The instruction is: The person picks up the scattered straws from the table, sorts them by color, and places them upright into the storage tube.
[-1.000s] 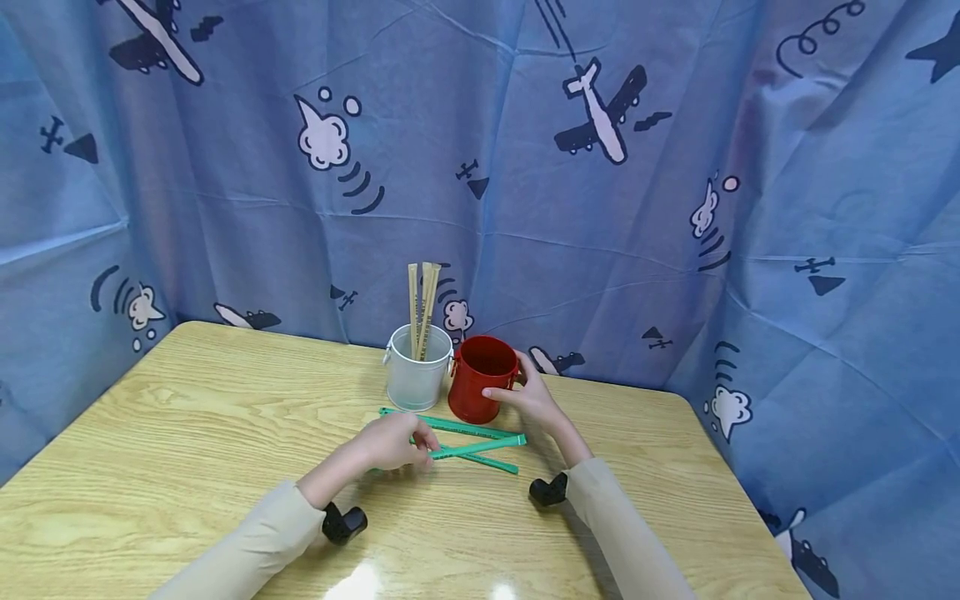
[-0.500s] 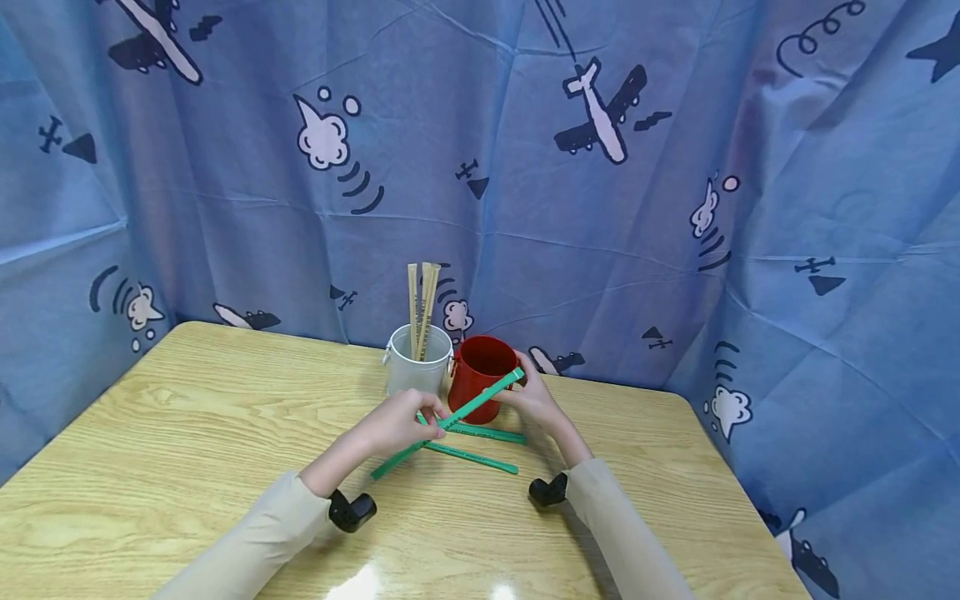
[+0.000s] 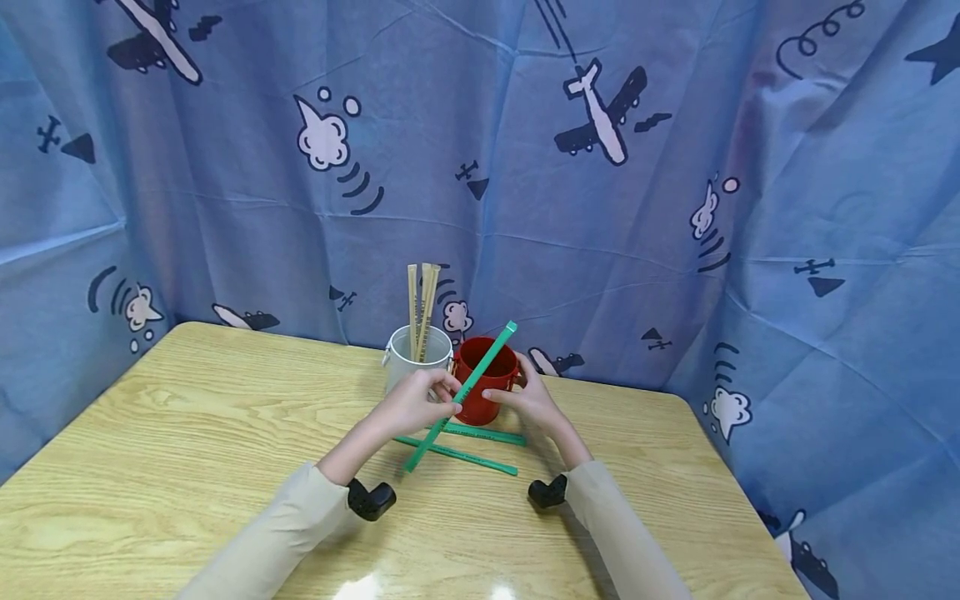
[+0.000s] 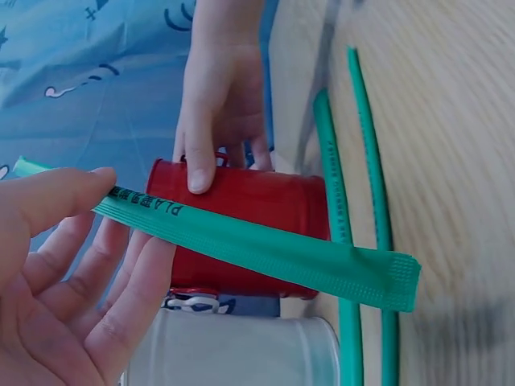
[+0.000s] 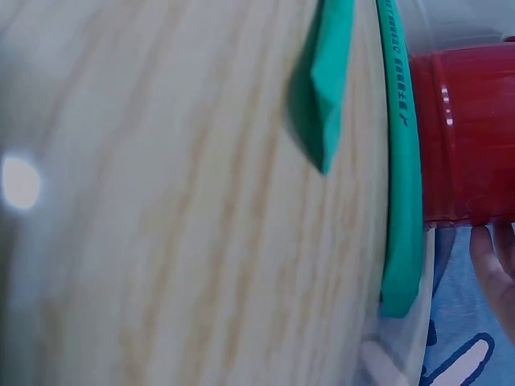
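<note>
My left hand [image 3: 411, 406] pinches a green wrapped straw [image 3: 487, 360] between thumb and fingers. The straw slants upward, its upper end near the mouth of a small red bucket [image 3: 477, 408]. In the left wrist view the held straw [image 4: 282, 248] crosses in front of the red bucket [image 4: 265, 201]. My right hand [image 3: 534, 402] holds that bucket at its right side, thumb on the front; its other fingers are partly hidden. Two more green wrapped straws lie on the table before the bucket, the nearer straw [image 3: 483, 460] and the farther straw [image 3: 491, 435].
A white bucket [image 3: 403, 377] stands left of the red one, with several tan wrapped straws [image 3: 424, 312] upright in it. The wooden table [image 3: 225, 417] ends at a blue patterned curtain [image 3: 420, 192] behind and at both sides.
My left hand has lifted the green straw off the table, moved it up and toward the red bucket, and tilted it steeper. My right hand stays on the bucket.
</note>
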A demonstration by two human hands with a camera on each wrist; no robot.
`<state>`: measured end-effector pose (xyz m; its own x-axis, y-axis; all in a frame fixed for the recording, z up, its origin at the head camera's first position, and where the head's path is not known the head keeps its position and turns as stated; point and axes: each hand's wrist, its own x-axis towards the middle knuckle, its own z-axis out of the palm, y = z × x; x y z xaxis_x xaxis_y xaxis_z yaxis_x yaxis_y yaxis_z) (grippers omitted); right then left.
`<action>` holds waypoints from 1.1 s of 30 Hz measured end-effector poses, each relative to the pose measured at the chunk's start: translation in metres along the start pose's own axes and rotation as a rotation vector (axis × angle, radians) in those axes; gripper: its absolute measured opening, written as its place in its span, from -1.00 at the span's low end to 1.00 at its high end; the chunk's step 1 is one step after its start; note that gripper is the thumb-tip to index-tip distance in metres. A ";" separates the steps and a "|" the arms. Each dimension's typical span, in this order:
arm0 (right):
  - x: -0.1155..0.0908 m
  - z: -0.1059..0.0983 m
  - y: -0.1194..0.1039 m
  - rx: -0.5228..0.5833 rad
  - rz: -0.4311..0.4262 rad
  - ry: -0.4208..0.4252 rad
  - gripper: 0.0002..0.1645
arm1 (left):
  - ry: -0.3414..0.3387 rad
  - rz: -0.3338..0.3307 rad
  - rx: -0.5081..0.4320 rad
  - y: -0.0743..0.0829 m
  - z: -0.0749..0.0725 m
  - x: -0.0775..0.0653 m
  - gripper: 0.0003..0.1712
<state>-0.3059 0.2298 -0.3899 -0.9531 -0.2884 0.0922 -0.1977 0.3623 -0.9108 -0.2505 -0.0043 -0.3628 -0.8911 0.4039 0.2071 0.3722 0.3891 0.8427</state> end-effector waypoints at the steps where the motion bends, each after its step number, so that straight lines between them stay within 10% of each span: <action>1: 0.000 0.000 0.000 -0.001 0.000 0.002 -0.05 | 0.010 0.001 -0.004 0.001 0.000 0.001 -0.80; 17: -0.001 -0.002 0.002 0.011 0.011 -0.002 -0.06 | 0.174 -0.042 -0.058 0.010 -0.002 0.026 -0.74; 33: 0.001 -0.001 0.003 0.039 -0.014 -0.020 -0.04 | 0.262 0.048 -0.110 0.027 -0.019 0.055 -0.69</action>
<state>-0.3078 0.2316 -0.3926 -0.9454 -0.3110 0.0976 -0.2017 0.3229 -0.9247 -0.2943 0.0122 -0.3197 -0.9153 0.1865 0.3571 0.3977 0.2772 0.8746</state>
